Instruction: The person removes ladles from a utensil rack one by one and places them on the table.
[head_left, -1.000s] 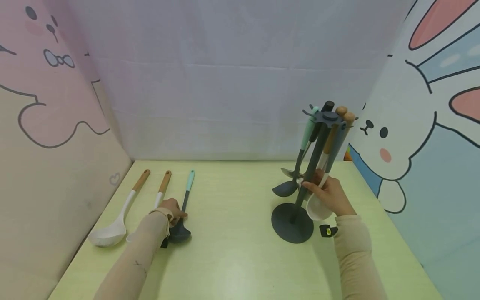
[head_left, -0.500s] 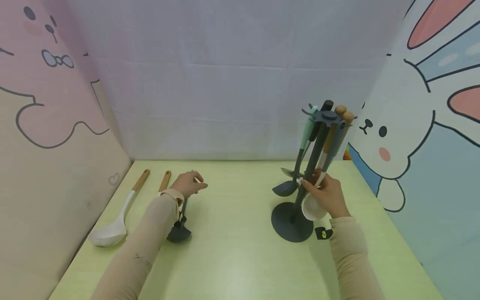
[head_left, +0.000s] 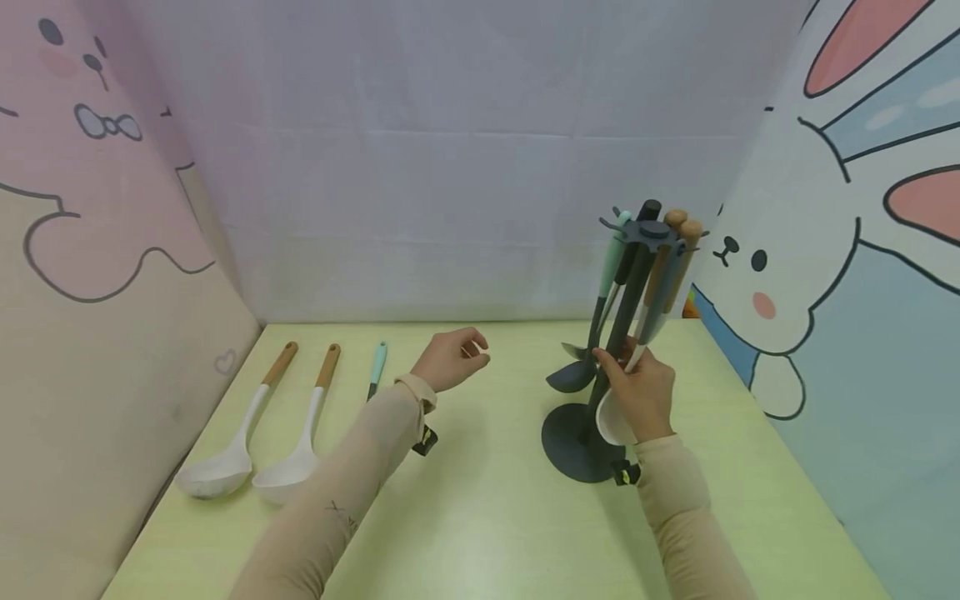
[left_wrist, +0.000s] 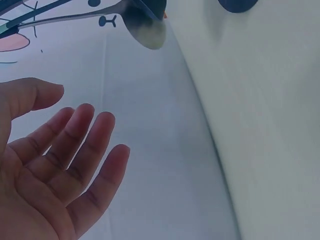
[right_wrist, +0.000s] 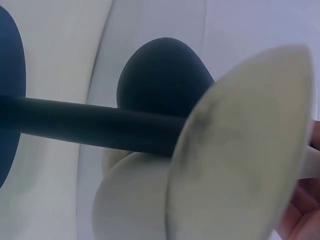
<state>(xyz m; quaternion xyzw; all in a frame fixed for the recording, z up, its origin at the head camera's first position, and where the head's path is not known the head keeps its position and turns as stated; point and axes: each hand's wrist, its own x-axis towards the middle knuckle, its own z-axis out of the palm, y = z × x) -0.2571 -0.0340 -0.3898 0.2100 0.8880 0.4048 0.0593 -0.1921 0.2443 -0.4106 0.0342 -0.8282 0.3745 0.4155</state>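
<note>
My left hand point(head_left: 453, 360) is in mid-air over the middle of the table, fingers loosely bent and holding nothing; the left wrist view shows its bare palm. On the right stands a dark utensil stand point(head_left: 583, 446) hung with several tools. My right hand point(head_left: 641, 392) grips the white shaft of a grey-handled white ladle point(head_left: 613, 419), close to the stand's pole. That ladle's stained bowl point(right_wrist: 240, 145) fills much of the right wrist view. Beside the pole hang a dark ladle point(head_left: 572, 377) with a mint handle and a metal spoon point(left_wrist: 145, 27).
Two white ladles with wooden handles, one far left point(head_left: 217, 473) and one nearer point(head_left: 288, 475), lie on the table. A mint-handled utensil point(head_left: 378, 362) lies beside them, its lower part behind my left arm. Cloth walls point(head_left: 465, 225) enclose the table's back and sides.
My left hand has left the mint-handled dark ladle on the table, rising and moving right. My right hand has shifted the white ladle slightly left, toward the pole.
</note>
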